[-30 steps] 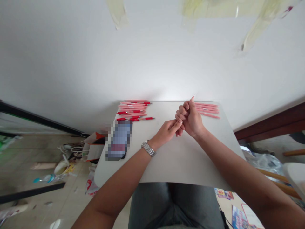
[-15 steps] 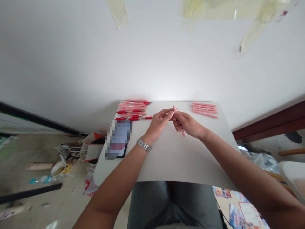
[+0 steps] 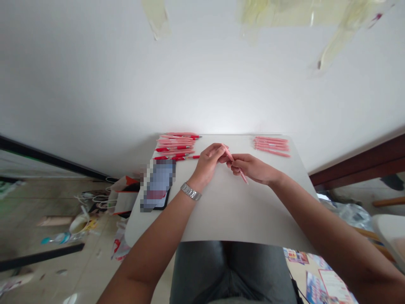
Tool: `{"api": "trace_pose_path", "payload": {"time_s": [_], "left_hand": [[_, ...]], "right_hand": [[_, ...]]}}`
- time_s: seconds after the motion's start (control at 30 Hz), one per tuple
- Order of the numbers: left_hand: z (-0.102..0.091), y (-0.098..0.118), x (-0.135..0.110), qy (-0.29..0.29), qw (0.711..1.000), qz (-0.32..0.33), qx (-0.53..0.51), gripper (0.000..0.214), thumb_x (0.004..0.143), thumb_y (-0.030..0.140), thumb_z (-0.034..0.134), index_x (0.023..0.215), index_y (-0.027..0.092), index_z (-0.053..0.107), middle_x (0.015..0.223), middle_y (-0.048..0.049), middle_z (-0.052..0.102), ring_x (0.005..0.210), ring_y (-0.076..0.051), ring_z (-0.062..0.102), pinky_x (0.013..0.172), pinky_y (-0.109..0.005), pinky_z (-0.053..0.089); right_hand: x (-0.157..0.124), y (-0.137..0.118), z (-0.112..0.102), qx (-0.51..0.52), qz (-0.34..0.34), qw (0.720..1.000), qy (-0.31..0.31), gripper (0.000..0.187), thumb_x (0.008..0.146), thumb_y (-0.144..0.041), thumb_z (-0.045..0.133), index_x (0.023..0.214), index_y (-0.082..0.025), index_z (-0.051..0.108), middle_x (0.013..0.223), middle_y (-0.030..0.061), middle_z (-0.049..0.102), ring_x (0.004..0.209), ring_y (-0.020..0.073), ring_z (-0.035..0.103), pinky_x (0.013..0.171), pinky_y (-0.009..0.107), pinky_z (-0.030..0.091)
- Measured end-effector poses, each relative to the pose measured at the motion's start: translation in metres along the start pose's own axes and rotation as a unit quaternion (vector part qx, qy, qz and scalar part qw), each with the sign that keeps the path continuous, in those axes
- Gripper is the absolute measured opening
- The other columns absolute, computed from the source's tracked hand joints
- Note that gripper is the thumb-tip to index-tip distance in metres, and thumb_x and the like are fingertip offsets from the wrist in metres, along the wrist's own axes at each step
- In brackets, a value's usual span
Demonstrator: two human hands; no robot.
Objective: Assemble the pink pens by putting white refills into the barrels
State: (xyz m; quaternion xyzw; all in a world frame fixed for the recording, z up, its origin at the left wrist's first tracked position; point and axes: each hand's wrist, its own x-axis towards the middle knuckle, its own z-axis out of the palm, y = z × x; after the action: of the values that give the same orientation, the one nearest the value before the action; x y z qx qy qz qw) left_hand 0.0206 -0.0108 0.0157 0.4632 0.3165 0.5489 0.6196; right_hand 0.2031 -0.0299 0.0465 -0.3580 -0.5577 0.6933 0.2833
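Note:
A pink pen (image 3: 229, 154) slants between my two hands above the middle of the white table (image 3: 234, 211). My left hand (image 3: 209, 159), with a metal watch on its wrist, pinches the pen's upper end. Lower down the barrel, the fingers of my right hand (image 3: 249, 166) close around it, and the other end sticks out below them. To the left lies a group of pink pens (image 3: 177, 142) mixed with several red pens (image 3: 172, 148). A neat row of pink pens (image 3: 272, 145) rests on the right.
A phone (image 3: 160, 183), partly blurred out, lies at the table's left side. The white wall (image 3: 202, 84) rises directly behind the table. On the floor at left are a paper bag (image 3: 125, 198) and a bottle (image 3: 58, 239). A white stool (image 3: 387, 228) stands at right.
The pen has tilted further over, and more of its barrel shows. My right hand has dropped slightly down the pen, while my left fingers have shifted to its upper end.

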Motion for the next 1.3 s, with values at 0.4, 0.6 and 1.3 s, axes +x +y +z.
{"api": "trace_pose_path", "payload": {"time_s": [0.4, 0.6, 1.3], "left_hand": [[-0.007, 0.001, 0.002, 0.046, 0.998, 0.018, 0.028, 0.030, 0.091, 0.048, 0.076, 0.098, 0.019, 0.072, 0.104, -0.0069, 0.075, 0.092, -0.015, 0.070, 0.088, -0.029, 0.057], [-0.003, 0.010, -0.003, 0.008, 1.000, 0.000, 0.016, 0.038, 0.093, 0.057, 0.071, 0.101, 0.021, 0.061, 0.100, -0.0084, 0.078, 0.100, -0.022, 0.076, 0.090, -0.037, 0.061], [-0.017, 0.012, 0.010, 0.138, 0.981, 0.093, -0.100, 0.032, 0.089, 0.042, 0.081, 0.100, 0.026, 0.055, 0.097, 0.0021, 0.065, 0.105, -0.013, 0.070, 0.101, -0.030, 0.056]], "right_hand": [[-0.007, 0.006, -0.002, -0.185, -0.031, 0.980, 0.066, 0.033, 0.103, -0.048, 0.055, 0.117, -0.020, 0.064, 0.092, 0.0036, 0.068, 0.067, 0.0122, 0.049, 0.061, 0.027, 0.041], [-0.010, 0.010, -0.004, -0.331, -0.081, 0.931, 0.130, 0.032, 0.105, -0.048, 0.049, 0.098, -0.022, 0.066, 0.069, -0.0034, 0.058, 0.060, 0.0127, 0.045, 0.060, 0.027, 0.035], [-0.023, 0.023, -0.032, -0.375, -0.195, 0.891, 0.165, 0.041, 0.107, -0.051, 0.048, 0.130, -0.027, 0.071, 0.110, 0.0109, 0.061, 0.096, 0.0232, 0.059, 0.082, 0.037, 0.051]]}}
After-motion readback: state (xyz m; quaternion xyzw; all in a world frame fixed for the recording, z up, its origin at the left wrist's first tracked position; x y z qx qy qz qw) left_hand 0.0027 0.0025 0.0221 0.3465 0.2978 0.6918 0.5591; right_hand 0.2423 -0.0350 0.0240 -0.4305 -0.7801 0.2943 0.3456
